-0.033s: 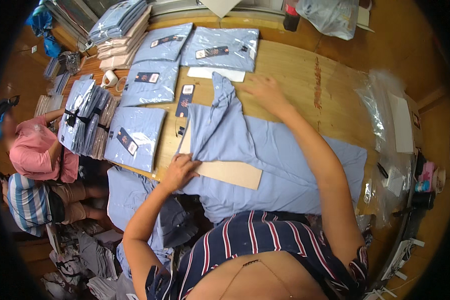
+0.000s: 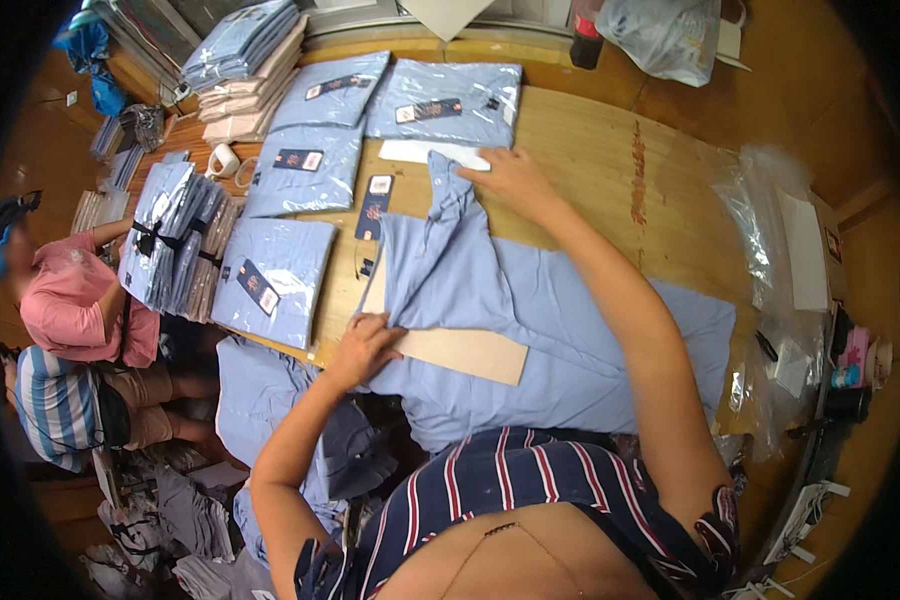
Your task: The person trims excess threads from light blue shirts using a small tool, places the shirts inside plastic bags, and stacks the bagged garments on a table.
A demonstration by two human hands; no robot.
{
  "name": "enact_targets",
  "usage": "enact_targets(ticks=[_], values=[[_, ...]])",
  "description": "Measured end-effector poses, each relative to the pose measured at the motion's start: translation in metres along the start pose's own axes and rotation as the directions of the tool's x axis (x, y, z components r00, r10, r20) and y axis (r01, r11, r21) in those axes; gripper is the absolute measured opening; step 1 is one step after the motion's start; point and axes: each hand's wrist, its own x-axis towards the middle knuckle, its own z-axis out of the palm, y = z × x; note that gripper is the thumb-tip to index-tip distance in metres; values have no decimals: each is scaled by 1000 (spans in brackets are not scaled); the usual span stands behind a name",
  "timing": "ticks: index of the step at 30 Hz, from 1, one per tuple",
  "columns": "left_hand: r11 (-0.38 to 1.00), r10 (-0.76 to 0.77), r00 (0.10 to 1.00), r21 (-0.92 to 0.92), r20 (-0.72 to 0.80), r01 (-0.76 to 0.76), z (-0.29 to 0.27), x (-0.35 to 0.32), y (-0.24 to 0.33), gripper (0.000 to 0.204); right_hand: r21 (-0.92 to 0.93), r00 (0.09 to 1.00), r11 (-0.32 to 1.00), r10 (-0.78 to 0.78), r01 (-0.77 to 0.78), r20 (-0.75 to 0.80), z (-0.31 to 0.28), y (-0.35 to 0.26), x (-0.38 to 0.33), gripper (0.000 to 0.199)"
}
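A long wooden bench (image 2: 610, 170) fills the room, with folded shirts in clear bags (image 2: 440, 100) lying at its far end. A light blue shirt (image 2: 530, 300) lies spread out in the middle of the bench, right in front of the person. Its long side runs from the person's left to right. A flat cardboard sheet (image 2: 460, 350) lies on it. The left hand (image 2: 365, 345) is nearer, pressing down on the shirt's left edge beside the cardboard, fingers bent. The right hand (image 2: 515, 180) reaches far across, arm stretched out, fingers spread flat on the folded sleeve (image 2: 445, 215) near a white strip (image 2: 425, 152).
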Motion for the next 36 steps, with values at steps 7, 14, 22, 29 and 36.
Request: enact_targets(ticks=[7,14,22,29,36], values=[[1000,18,999,-15,-45,-18,2,9,3,40,-399,978,895,-154,199,142,53,47,48,18],[951,-185,976,-271,-111,149,12,-6,-5,73,822,908,429,-10,-374,418,-160,44,-36,25],[991,-89,987,-88,135,101,-14,25,-2,77,988,965,-30,-224,-148,138,-184,-188,-101,26],[994,-55,934,-67,352,84,-45,82,-31,81,925,554,-379,763,-34,333,-153,-92,-183,32],[987,-163,910,62,381,151,-15,143,-27,54,835,258,-403,820,-374,511,-63,-25,-284,26]])
